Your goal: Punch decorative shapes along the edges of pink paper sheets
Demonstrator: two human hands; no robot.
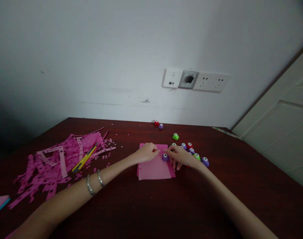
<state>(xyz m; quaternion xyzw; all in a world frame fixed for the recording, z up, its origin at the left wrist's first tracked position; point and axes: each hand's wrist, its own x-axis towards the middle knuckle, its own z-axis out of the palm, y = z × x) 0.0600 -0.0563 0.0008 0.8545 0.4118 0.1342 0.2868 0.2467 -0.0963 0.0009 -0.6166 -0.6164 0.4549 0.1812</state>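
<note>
A stack of pink paper (153, 171) lies on the table in front of me, its sheets slightly out of line. My left hand (147, 152) is closed over the upper part of the stack, thumb and finger pinching the paper. From the right, my right hand (178, 155) reaches in with its thumb and forefinger together at the paper; its other fingers hang bent over the right edge. Between the hands a purple craft punch (165, 157) sits on the paper. Small punched marks show along the sheet's left edge.
Several coloured punches cluster beside my right hand, among them a purple one (205, 161). A green punch (175, 136) and a red one (156, 123) stand farther back. To the left, a yellow utility knife (85, 158) lies on punched pink strips (50, 166). Sockets (207, 82) line the wall.
</note>
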